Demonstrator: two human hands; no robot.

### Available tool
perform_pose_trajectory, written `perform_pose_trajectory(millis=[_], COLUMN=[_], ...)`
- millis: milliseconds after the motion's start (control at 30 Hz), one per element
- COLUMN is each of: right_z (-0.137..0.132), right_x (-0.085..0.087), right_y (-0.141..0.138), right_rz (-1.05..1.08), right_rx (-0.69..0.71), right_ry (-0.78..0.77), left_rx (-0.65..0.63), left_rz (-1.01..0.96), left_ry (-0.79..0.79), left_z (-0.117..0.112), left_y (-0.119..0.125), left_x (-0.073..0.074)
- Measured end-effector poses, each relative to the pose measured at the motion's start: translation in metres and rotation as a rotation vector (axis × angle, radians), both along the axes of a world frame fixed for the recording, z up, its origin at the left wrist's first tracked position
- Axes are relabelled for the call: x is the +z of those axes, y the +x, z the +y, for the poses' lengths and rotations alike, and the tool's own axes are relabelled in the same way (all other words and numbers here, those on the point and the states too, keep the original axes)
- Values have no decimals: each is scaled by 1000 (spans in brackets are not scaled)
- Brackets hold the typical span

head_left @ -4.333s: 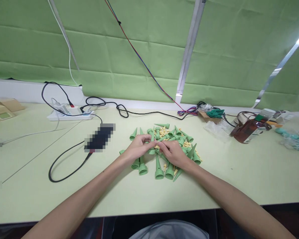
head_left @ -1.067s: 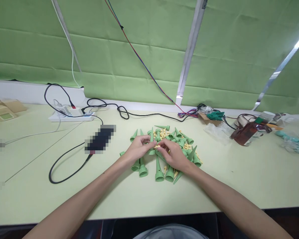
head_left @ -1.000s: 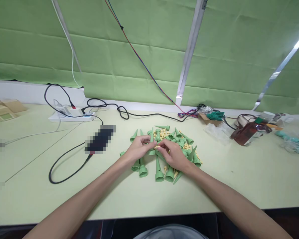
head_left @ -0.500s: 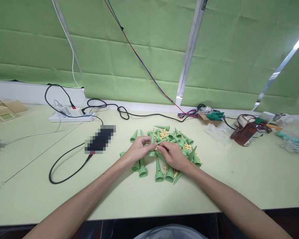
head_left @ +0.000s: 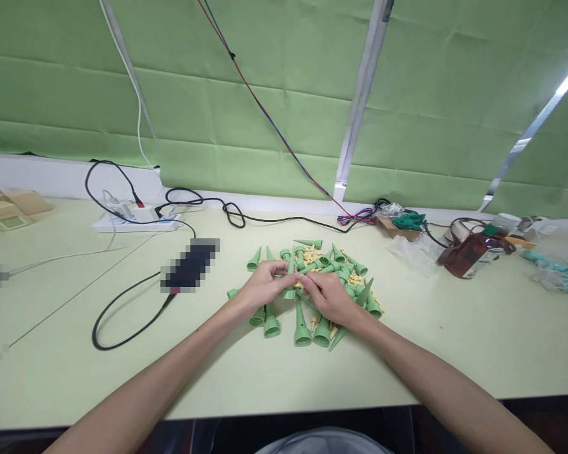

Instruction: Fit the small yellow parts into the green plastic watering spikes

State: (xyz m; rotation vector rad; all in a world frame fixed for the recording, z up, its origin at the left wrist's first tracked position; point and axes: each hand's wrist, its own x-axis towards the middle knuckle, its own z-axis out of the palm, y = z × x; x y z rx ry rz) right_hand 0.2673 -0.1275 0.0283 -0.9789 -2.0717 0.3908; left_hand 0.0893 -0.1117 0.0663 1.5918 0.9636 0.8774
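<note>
My left hand [head_left: 266,282] is closed around a green plastic spike [head_left: 290,277], its pointed end up and its wide collar down. Against the side of that spike, my right hand [head_left: 330,291] pinches a small yellow plastic piece [head_left: 298,285], mostly covered by the fingertips. Both thumbs nearly meet there. More hollow green spikes [head_left: 303,331] lie around and under the hands, pointing various ways. Among them are scattered small yellow pieces [head_left: 313,323], with more behind the hands.
Left of the pile lies a blurred-out dark device [head_left: 190,265] with a black cable [head_left: 96,328]. A power strip [head_left: 105,223] stands near the wall. To the right are a brown bottle [head_left: 468,254], clear plastic wrap [head_left: 413,253] and a small cardboard box [head_left: 397,231].
My right thumb and fingers have shifted slightly and press closer to the spike, with the small yellow piece showing a little differently. My left hand stays in place.
</note>
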Motion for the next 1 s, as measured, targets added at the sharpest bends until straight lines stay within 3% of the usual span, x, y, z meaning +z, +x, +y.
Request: perform_pose_trajectory(millis=[333, 500, 1000], right_z=[-1, -2, -2], right_x=[4, 6, 2], right_y=[-1, -1, 0], right_rz=[95, 122, 88], right_rx=[-98, -26, 20], right_ry=[-34, 16, 45], left_rx=[44, 93, 48], left_rz=[-29, -14, -38], left_ry=[9, 20, 3], left_z=[1, 3, 0], left_y=[-1, -3, -1], left_x=[0, 0, 2])
